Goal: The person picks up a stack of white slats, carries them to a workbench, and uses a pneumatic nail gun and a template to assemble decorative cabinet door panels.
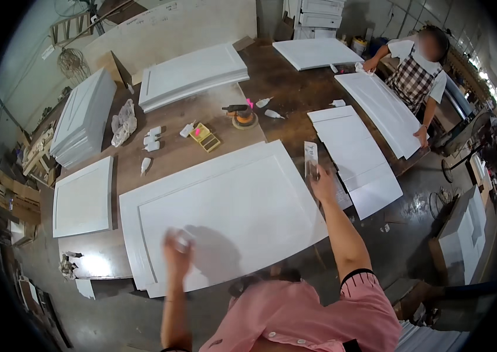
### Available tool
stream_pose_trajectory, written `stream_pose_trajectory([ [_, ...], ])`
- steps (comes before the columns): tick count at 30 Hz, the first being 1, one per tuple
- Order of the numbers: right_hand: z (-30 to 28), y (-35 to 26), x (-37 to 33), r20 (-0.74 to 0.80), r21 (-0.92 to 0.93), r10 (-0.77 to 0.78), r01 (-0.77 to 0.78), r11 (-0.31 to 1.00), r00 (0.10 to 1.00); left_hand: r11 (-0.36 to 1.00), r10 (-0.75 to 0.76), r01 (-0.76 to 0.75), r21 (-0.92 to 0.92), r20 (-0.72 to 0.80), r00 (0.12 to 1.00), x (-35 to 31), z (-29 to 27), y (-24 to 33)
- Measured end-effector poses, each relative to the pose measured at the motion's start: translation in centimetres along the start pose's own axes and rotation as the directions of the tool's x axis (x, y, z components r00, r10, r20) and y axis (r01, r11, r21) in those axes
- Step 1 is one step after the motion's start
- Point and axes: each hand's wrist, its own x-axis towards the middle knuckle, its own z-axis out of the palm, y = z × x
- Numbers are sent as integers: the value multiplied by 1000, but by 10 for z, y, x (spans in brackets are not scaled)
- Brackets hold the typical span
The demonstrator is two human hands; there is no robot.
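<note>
A large white panel [219,217] with a raised frame lies in front of me on the table. Over its lower left part is my left hand [178,252], blurred by motion and curled. A small pale thing shows at its fingers; I cannot make out what it is. My right hand [322,185] is beyond the panel's right edge, fingers closed on the lower end of a narrow white strip with markings [310,152]. Beside that hand a sheet with print [342,193] lies partly under a white panel [357,158].
A stack of white panels [195,73] stands at the back, another stack [84,120] at the left. An orange sander [242,117], a yellow box [204,138] and several white bottles [146,166] lie on the table. At the far right a person [416,76] handles a panel [377,111].
</note>
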Motion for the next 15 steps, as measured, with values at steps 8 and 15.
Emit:
stream_pose_trajectory([
  [8,-97,-83,-43,38,229,-91,80,970,995,970,198,-234,57,368,909,-38,61,176],
  [15,-64,-105,-155,370,-2,-276,297,955,887,977,187,-211,24,378,907,-42,64,184],
])
